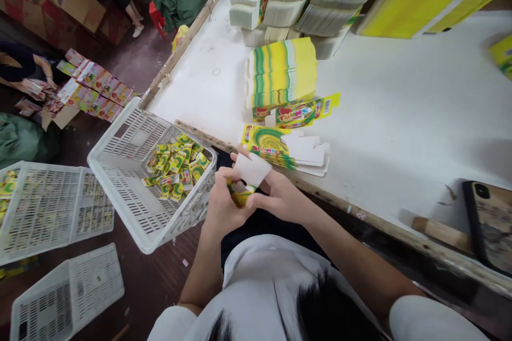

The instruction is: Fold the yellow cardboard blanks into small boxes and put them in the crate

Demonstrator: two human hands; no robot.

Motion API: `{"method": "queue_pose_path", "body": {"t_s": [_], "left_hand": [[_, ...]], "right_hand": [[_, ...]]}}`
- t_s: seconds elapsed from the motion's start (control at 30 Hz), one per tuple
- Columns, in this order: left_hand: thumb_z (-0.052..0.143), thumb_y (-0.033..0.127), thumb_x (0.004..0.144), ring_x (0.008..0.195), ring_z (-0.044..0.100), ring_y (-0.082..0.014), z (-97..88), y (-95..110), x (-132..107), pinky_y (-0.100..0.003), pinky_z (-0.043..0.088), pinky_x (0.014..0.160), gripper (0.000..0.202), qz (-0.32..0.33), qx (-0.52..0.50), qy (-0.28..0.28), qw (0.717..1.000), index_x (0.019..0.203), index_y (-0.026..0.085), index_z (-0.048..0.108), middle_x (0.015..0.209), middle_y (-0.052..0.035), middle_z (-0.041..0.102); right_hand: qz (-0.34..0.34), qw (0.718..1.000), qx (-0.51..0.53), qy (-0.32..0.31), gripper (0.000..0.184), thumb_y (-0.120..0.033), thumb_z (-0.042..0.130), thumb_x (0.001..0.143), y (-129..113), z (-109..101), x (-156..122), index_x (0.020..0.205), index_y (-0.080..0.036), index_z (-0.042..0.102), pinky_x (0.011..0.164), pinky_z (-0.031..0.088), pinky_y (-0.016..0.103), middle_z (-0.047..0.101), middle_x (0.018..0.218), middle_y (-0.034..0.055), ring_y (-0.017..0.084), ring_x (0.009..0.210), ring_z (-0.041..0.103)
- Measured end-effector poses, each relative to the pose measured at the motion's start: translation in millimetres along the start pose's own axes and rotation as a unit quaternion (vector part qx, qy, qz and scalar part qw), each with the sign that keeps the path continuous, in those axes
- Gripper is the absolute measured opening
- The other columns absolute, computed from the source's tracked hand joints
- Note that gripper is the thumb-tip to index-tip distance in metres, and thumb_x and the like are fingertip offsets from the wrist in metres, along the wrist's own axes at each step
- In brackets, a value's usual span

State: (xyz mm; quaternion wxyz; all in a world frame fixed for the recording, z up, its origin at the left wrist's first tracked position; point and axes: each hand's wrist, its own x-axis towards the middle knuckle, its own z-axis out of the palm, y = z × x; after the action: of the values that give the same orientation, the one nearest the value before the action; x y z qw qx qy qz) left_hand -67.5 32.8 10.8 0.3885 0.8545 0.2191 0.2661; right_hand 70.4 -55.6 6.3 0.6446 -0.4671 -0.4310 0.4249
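A small yellow carton [253, 170], its white flap standing up, is being held between both hands just off the near edge of the table [400, 101]. The left hand [228, 205] is curling round one side, fingers bent nearly closed on the card; the right hand [280, 197] is pinching the other side loosely, thumb toward the wearer. Some fingertips are hiding behind the flap, so how far they are bending there I cannot tell. The hands appear to be shaping or folding this one carton. The next move would probably be calling for a steady left grip, with the right fingers guiding the flap without creasing it.

On the table's near edge, just beyond the hands, a fanned pile of flat cartons [268, 141] is lying; farther in from that edge, a larger stack [280, 72] is resting, and tall bundles [340, 0] are lining the far part.

Off the table's near left corner, a white crate [176, 226] is holding small yellow boxes [178, 162], its rim coming close to the left hand. The right forearm is running beside the table's wooden edge, which is limiting movement there. Bare surface is stretching right of the pile, toward a phone [496, 224] near the table's right end.
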Motion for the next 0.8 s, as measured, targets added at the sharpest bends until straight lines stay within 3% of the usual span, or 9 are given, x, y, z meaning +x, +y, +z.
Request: {"method": "queue_pose_path", "body": {"t_s": [0.07,0.13,0.2,0.27,0.4,0.57,0.8], "left_hand": [[0.077,0.021,0.072,0.096,0.060,-0.0192,1.3,-2,-1,-0.030,0.051,0.078,0.071,-0.002,0.016,0.023,1.000,0.131,0.024,0.037,0.115,-0.0079,0.053],[0.078,0.022,0.072,0.115,0.057,-0.0258,3.0,-4,-1,-0.039,0.051,0.092,0.085,0.000,0.052,0.051,0.997,0.141,0.022,0.028,0.132,-0.0156,0.047],[0.078,0.021,0.073,0.120,0.055,-0.0286,2.8,-6,-2,-0.045,0.048,0.099,0.079,-0.012,0.101,0.055,0.993,0.140,0.021,0.034,0.133,-0.0160,0.049],[0.077,0.022,0.075,0.115,0.059,-0.0273,-0.1,-7,-3,-0.044,0.049,0.098,0.064,-0.021,0.130,0.057,0.990,0.132,0.022,0.046,0.123,-0.0117,0.058],[0.081,0.029,0.074,0.104,0.066,-0.0249,-10.5,-6,-5,-0.038,0.053,0.090,0.058,-0.011,0.127,0.076,0.989,0.125,0.022,0.056,0.113,-0.0077,0.068],[0.084,0.031,0.070,0.098,0.069,-0.0241,-18.2,-4,-1,-0.036,0.055,0.087,0.058,-0.003,0.114,0.056,0.992,0.122,0.023,0.060,0.111,-0.0062,0.071],[0.084,0.030,0.070,0.096,0.069,-0.0229,-10.5,-1,2,-0.034,0.054,0.085,0.059,0.001,0.120,0.071,0.990,0.123,0.023,0.060,0.109,-0.0057,0.071]], "right_hand": [[-0.060,0.993,-0.105,-0.009,0.047,-0.025,0.059,0.095,-4,0,-3,0.141,-0.030,0.057,0.117,0.042,0.042,0.051,0.153,0.0064,0.023,0.141,0.049],[-0.096,0.980,-0.174,0.034,0.042,-0.011,0.049,0.096,-6,-1,-4,0.128,-0.031,0.068,0.114,0.046,0.039,0.060,0.145,0.0048,0.020,0.134,0.057],[-0.106,0.966,-0.206,0.112,0.042,-0.010,0.050,0.094,-7,-5,-3,0.124,-0.031,0.071,0.110,0.050,0.040,0.066,0.137,0.0054,0.021,0.126,0.063],[-0.103,0.956,-0.240,0.137,0.040,-0.013,0.058,0.093,-6,-11,-2,0.126,-0.031,0.069,0.110,0.050,0.043,0.067,0.136,0.0059,0.023,0.127,0.063],[-0.107,0.949,-0.294,0.038,0.036,-0.015,0.062,0.092,-6,-24,-5,0.123,-0.030,0.071,0.111,0.049,0.044,0.058,0.146,0.0070,0.025,0.134,0.058],[-0.089,0.942,-0.322,-0.041,0.040,-0.011,0.067,0.087,-15,-37,-6,0.121,-0.031,0.072,0.113,0.048,0.046,0.056,0.149,0.0074,0.028,0.136,0.055],[-0.090,0.945,-0.314,0.025,0.027,-0.012,0.065,0.088,-9,-19,1,0.108,-0.025,0.078,0.113,0.047,0.048,0.058,0.146,0.0122,0.028,0.135,0.056]]}}
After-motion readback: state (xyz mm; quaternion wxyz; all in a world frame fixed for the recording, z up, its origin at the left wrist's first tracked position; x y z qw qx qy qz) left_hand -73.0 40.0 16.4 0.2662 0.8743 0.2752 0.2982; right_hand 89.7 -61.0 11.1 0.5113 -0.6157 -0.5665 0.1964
